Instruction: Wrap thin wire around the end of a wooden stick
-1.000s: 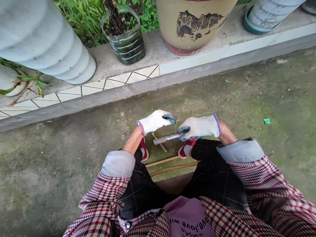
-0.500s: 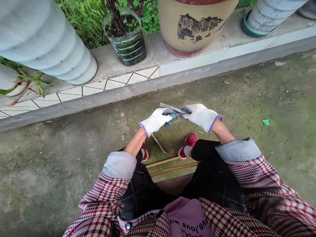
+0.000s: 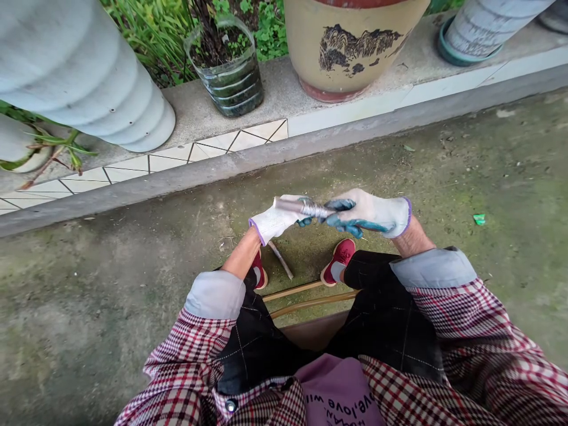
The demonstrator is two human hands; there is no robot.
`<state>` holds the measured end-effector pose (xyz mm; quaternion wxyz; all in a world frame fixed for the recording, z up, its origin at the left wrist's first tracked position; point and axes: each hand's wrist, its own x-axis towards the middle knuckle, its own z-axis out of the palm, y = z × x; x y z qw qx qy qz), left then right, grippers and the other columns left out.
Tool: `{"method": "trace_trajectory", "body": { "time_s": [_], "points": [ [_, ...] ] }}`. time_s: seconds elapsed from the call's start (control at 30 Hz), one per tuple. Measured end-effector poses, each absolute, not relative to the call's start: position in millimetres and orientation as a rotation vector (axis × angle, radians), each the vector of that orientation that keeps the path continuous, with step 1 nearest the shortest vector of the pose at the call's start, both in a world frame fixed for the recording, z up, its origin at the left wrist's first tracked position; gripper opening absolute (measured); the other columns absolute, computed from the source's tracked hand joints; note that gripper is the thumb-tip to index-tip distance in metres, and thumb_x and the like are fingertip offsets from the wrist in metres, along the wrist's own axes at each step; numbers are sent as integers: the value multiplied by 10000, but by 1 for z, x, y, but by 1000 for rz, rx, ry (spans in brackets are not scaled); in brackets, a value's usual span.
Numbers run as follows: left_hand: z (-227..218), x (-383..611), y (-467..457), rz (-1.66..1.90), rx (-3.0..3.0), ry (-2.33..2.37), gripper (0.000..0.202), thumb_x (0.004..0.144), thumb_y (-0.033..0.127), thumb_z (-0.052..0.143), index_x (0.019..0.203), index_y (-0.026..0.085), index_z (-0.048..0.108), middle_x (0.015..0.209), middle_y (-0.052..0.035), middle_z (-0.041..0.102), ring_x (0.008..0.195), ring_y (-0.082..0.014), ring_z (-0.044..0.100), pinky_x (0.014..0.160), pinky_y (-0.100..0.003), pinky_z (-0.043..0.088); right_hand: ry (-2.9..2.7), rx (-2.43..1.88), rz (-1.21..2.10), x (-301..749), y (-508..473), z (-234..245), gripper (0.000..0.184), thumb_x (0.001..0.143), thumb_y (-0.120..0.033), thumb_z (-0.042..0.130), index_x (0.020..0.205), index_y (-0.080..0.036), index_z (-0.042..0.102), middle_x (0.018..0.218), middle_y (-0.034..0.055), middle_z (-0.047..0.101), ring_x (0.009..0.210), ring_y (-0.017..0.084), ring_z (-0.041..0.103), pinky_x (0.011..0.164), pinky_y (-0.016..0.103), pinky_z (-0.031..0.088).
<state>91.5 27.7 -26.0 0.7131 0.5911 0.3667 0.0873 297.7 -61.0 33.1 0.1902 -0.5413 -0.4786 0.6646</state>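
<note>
Both my hands wear white gloves with blue-grey fingertips. My right hand (image 3: 370,214) pinches one end of a short grey metal rod (image 3: 302,206) wound with thin wire in its middle. The rod points left, above my knees. My left hand (image 3: 278,222) sits just under the rod's free end, its fingers curled against the wire winding. A second thin rod (image 3: 280,259) lies on the ground between my red shoes.
I sit on a low stool over mossy concrete ground (image 3: 110,266). A tiled kerb (image 3: 186,155) runs across ahead, bearing a cut plastic bottle planter (image 3: 228,71), a large tan ceramic pot (image 3: 350,47) and grey ribbed pots (image 3: 89,77). A green scrap (image 3: 478,218) lies at right.
The wire-wound rod rose from knee height and stayed up. My right hand turned its grip on the rod's end, and my left hand moved in under the rod.
</note>
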Motion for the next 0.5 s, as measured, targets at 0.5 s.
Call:
{"method": "trace_trajectory", "body": {
  "time_s": [0.5],
  "points": [
    [-25, 93, 20, 119, 1500, 874, 73, 737, 214, 624, 723, 150, 656, 594, 40, 567, 537, -77, 458, 510, -214, 354, -2112, -2107, 1280, 292, -53, 6, 206, 843, -329, 629, 687, -230, 536, 690, 91, 586, 579, 173, 417, 612, 364, 302]
  ]
}}
